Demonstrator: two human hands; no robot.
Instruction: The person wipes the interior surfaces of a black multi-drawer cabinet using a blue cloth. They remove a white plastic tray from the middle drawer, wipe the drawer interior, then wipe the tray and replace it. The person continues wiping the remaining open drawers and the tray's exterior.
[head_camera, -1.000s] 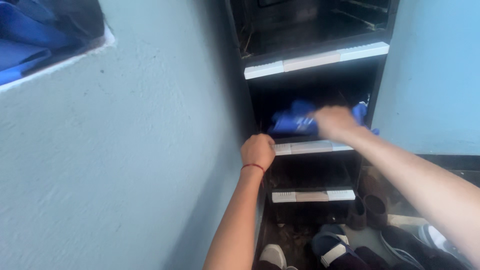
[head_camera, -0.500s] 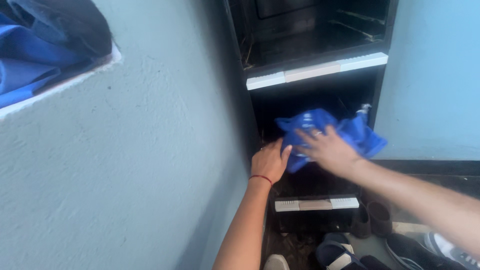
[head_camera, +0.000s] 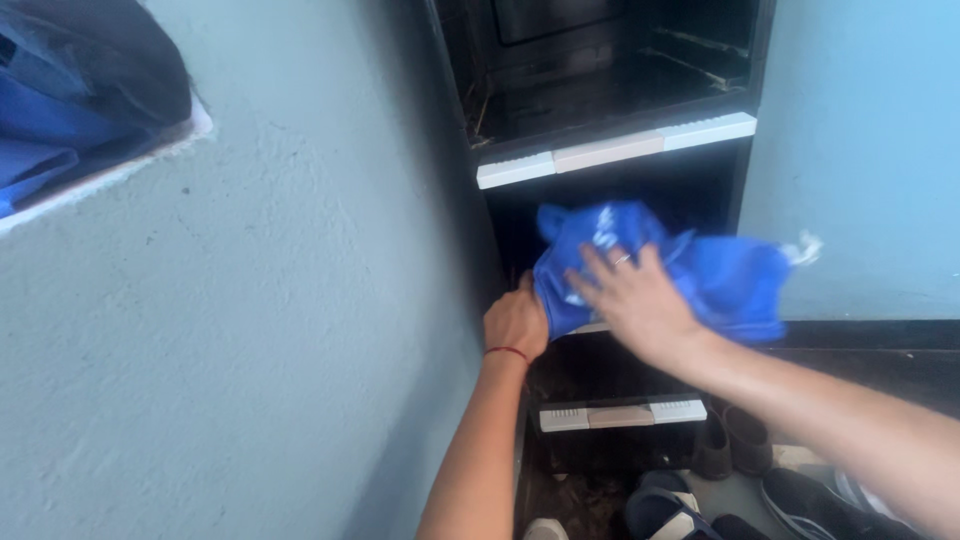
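Observation:
A crumpled blue cloth (head_camera: 720, 280) hangs out of the middle compartment of a tall black shelf unit (head_camera: 610, 150) with white-edged shelves. My right hand (head_camera: 630, 300) lies flat on the cloth with its fingers spread; a ring shows on one finger. Closed at the cloth's left edge, my left hand (head_camera: 515, 322) sits by the shelf's front left corner; a red thread circles its wrist. Whether the left fingers pinch the cloth is hidden.
A pale blue wall (head_camera: 250, 330) rises close on the left, another blue wall (head_camera: 860, 150) on the right. Blue and dark fabric (head_camera: 70, 90) fills a wall opening at top left. Several shoes (head_camera: 740, 470) lie on the floor below the shelf unit.
The blue cloth has come forward out of the compartment and spread to the right. My right hand went from gripping it inside to pressing flat on it. My left hand left the shelf edge for the cloth.

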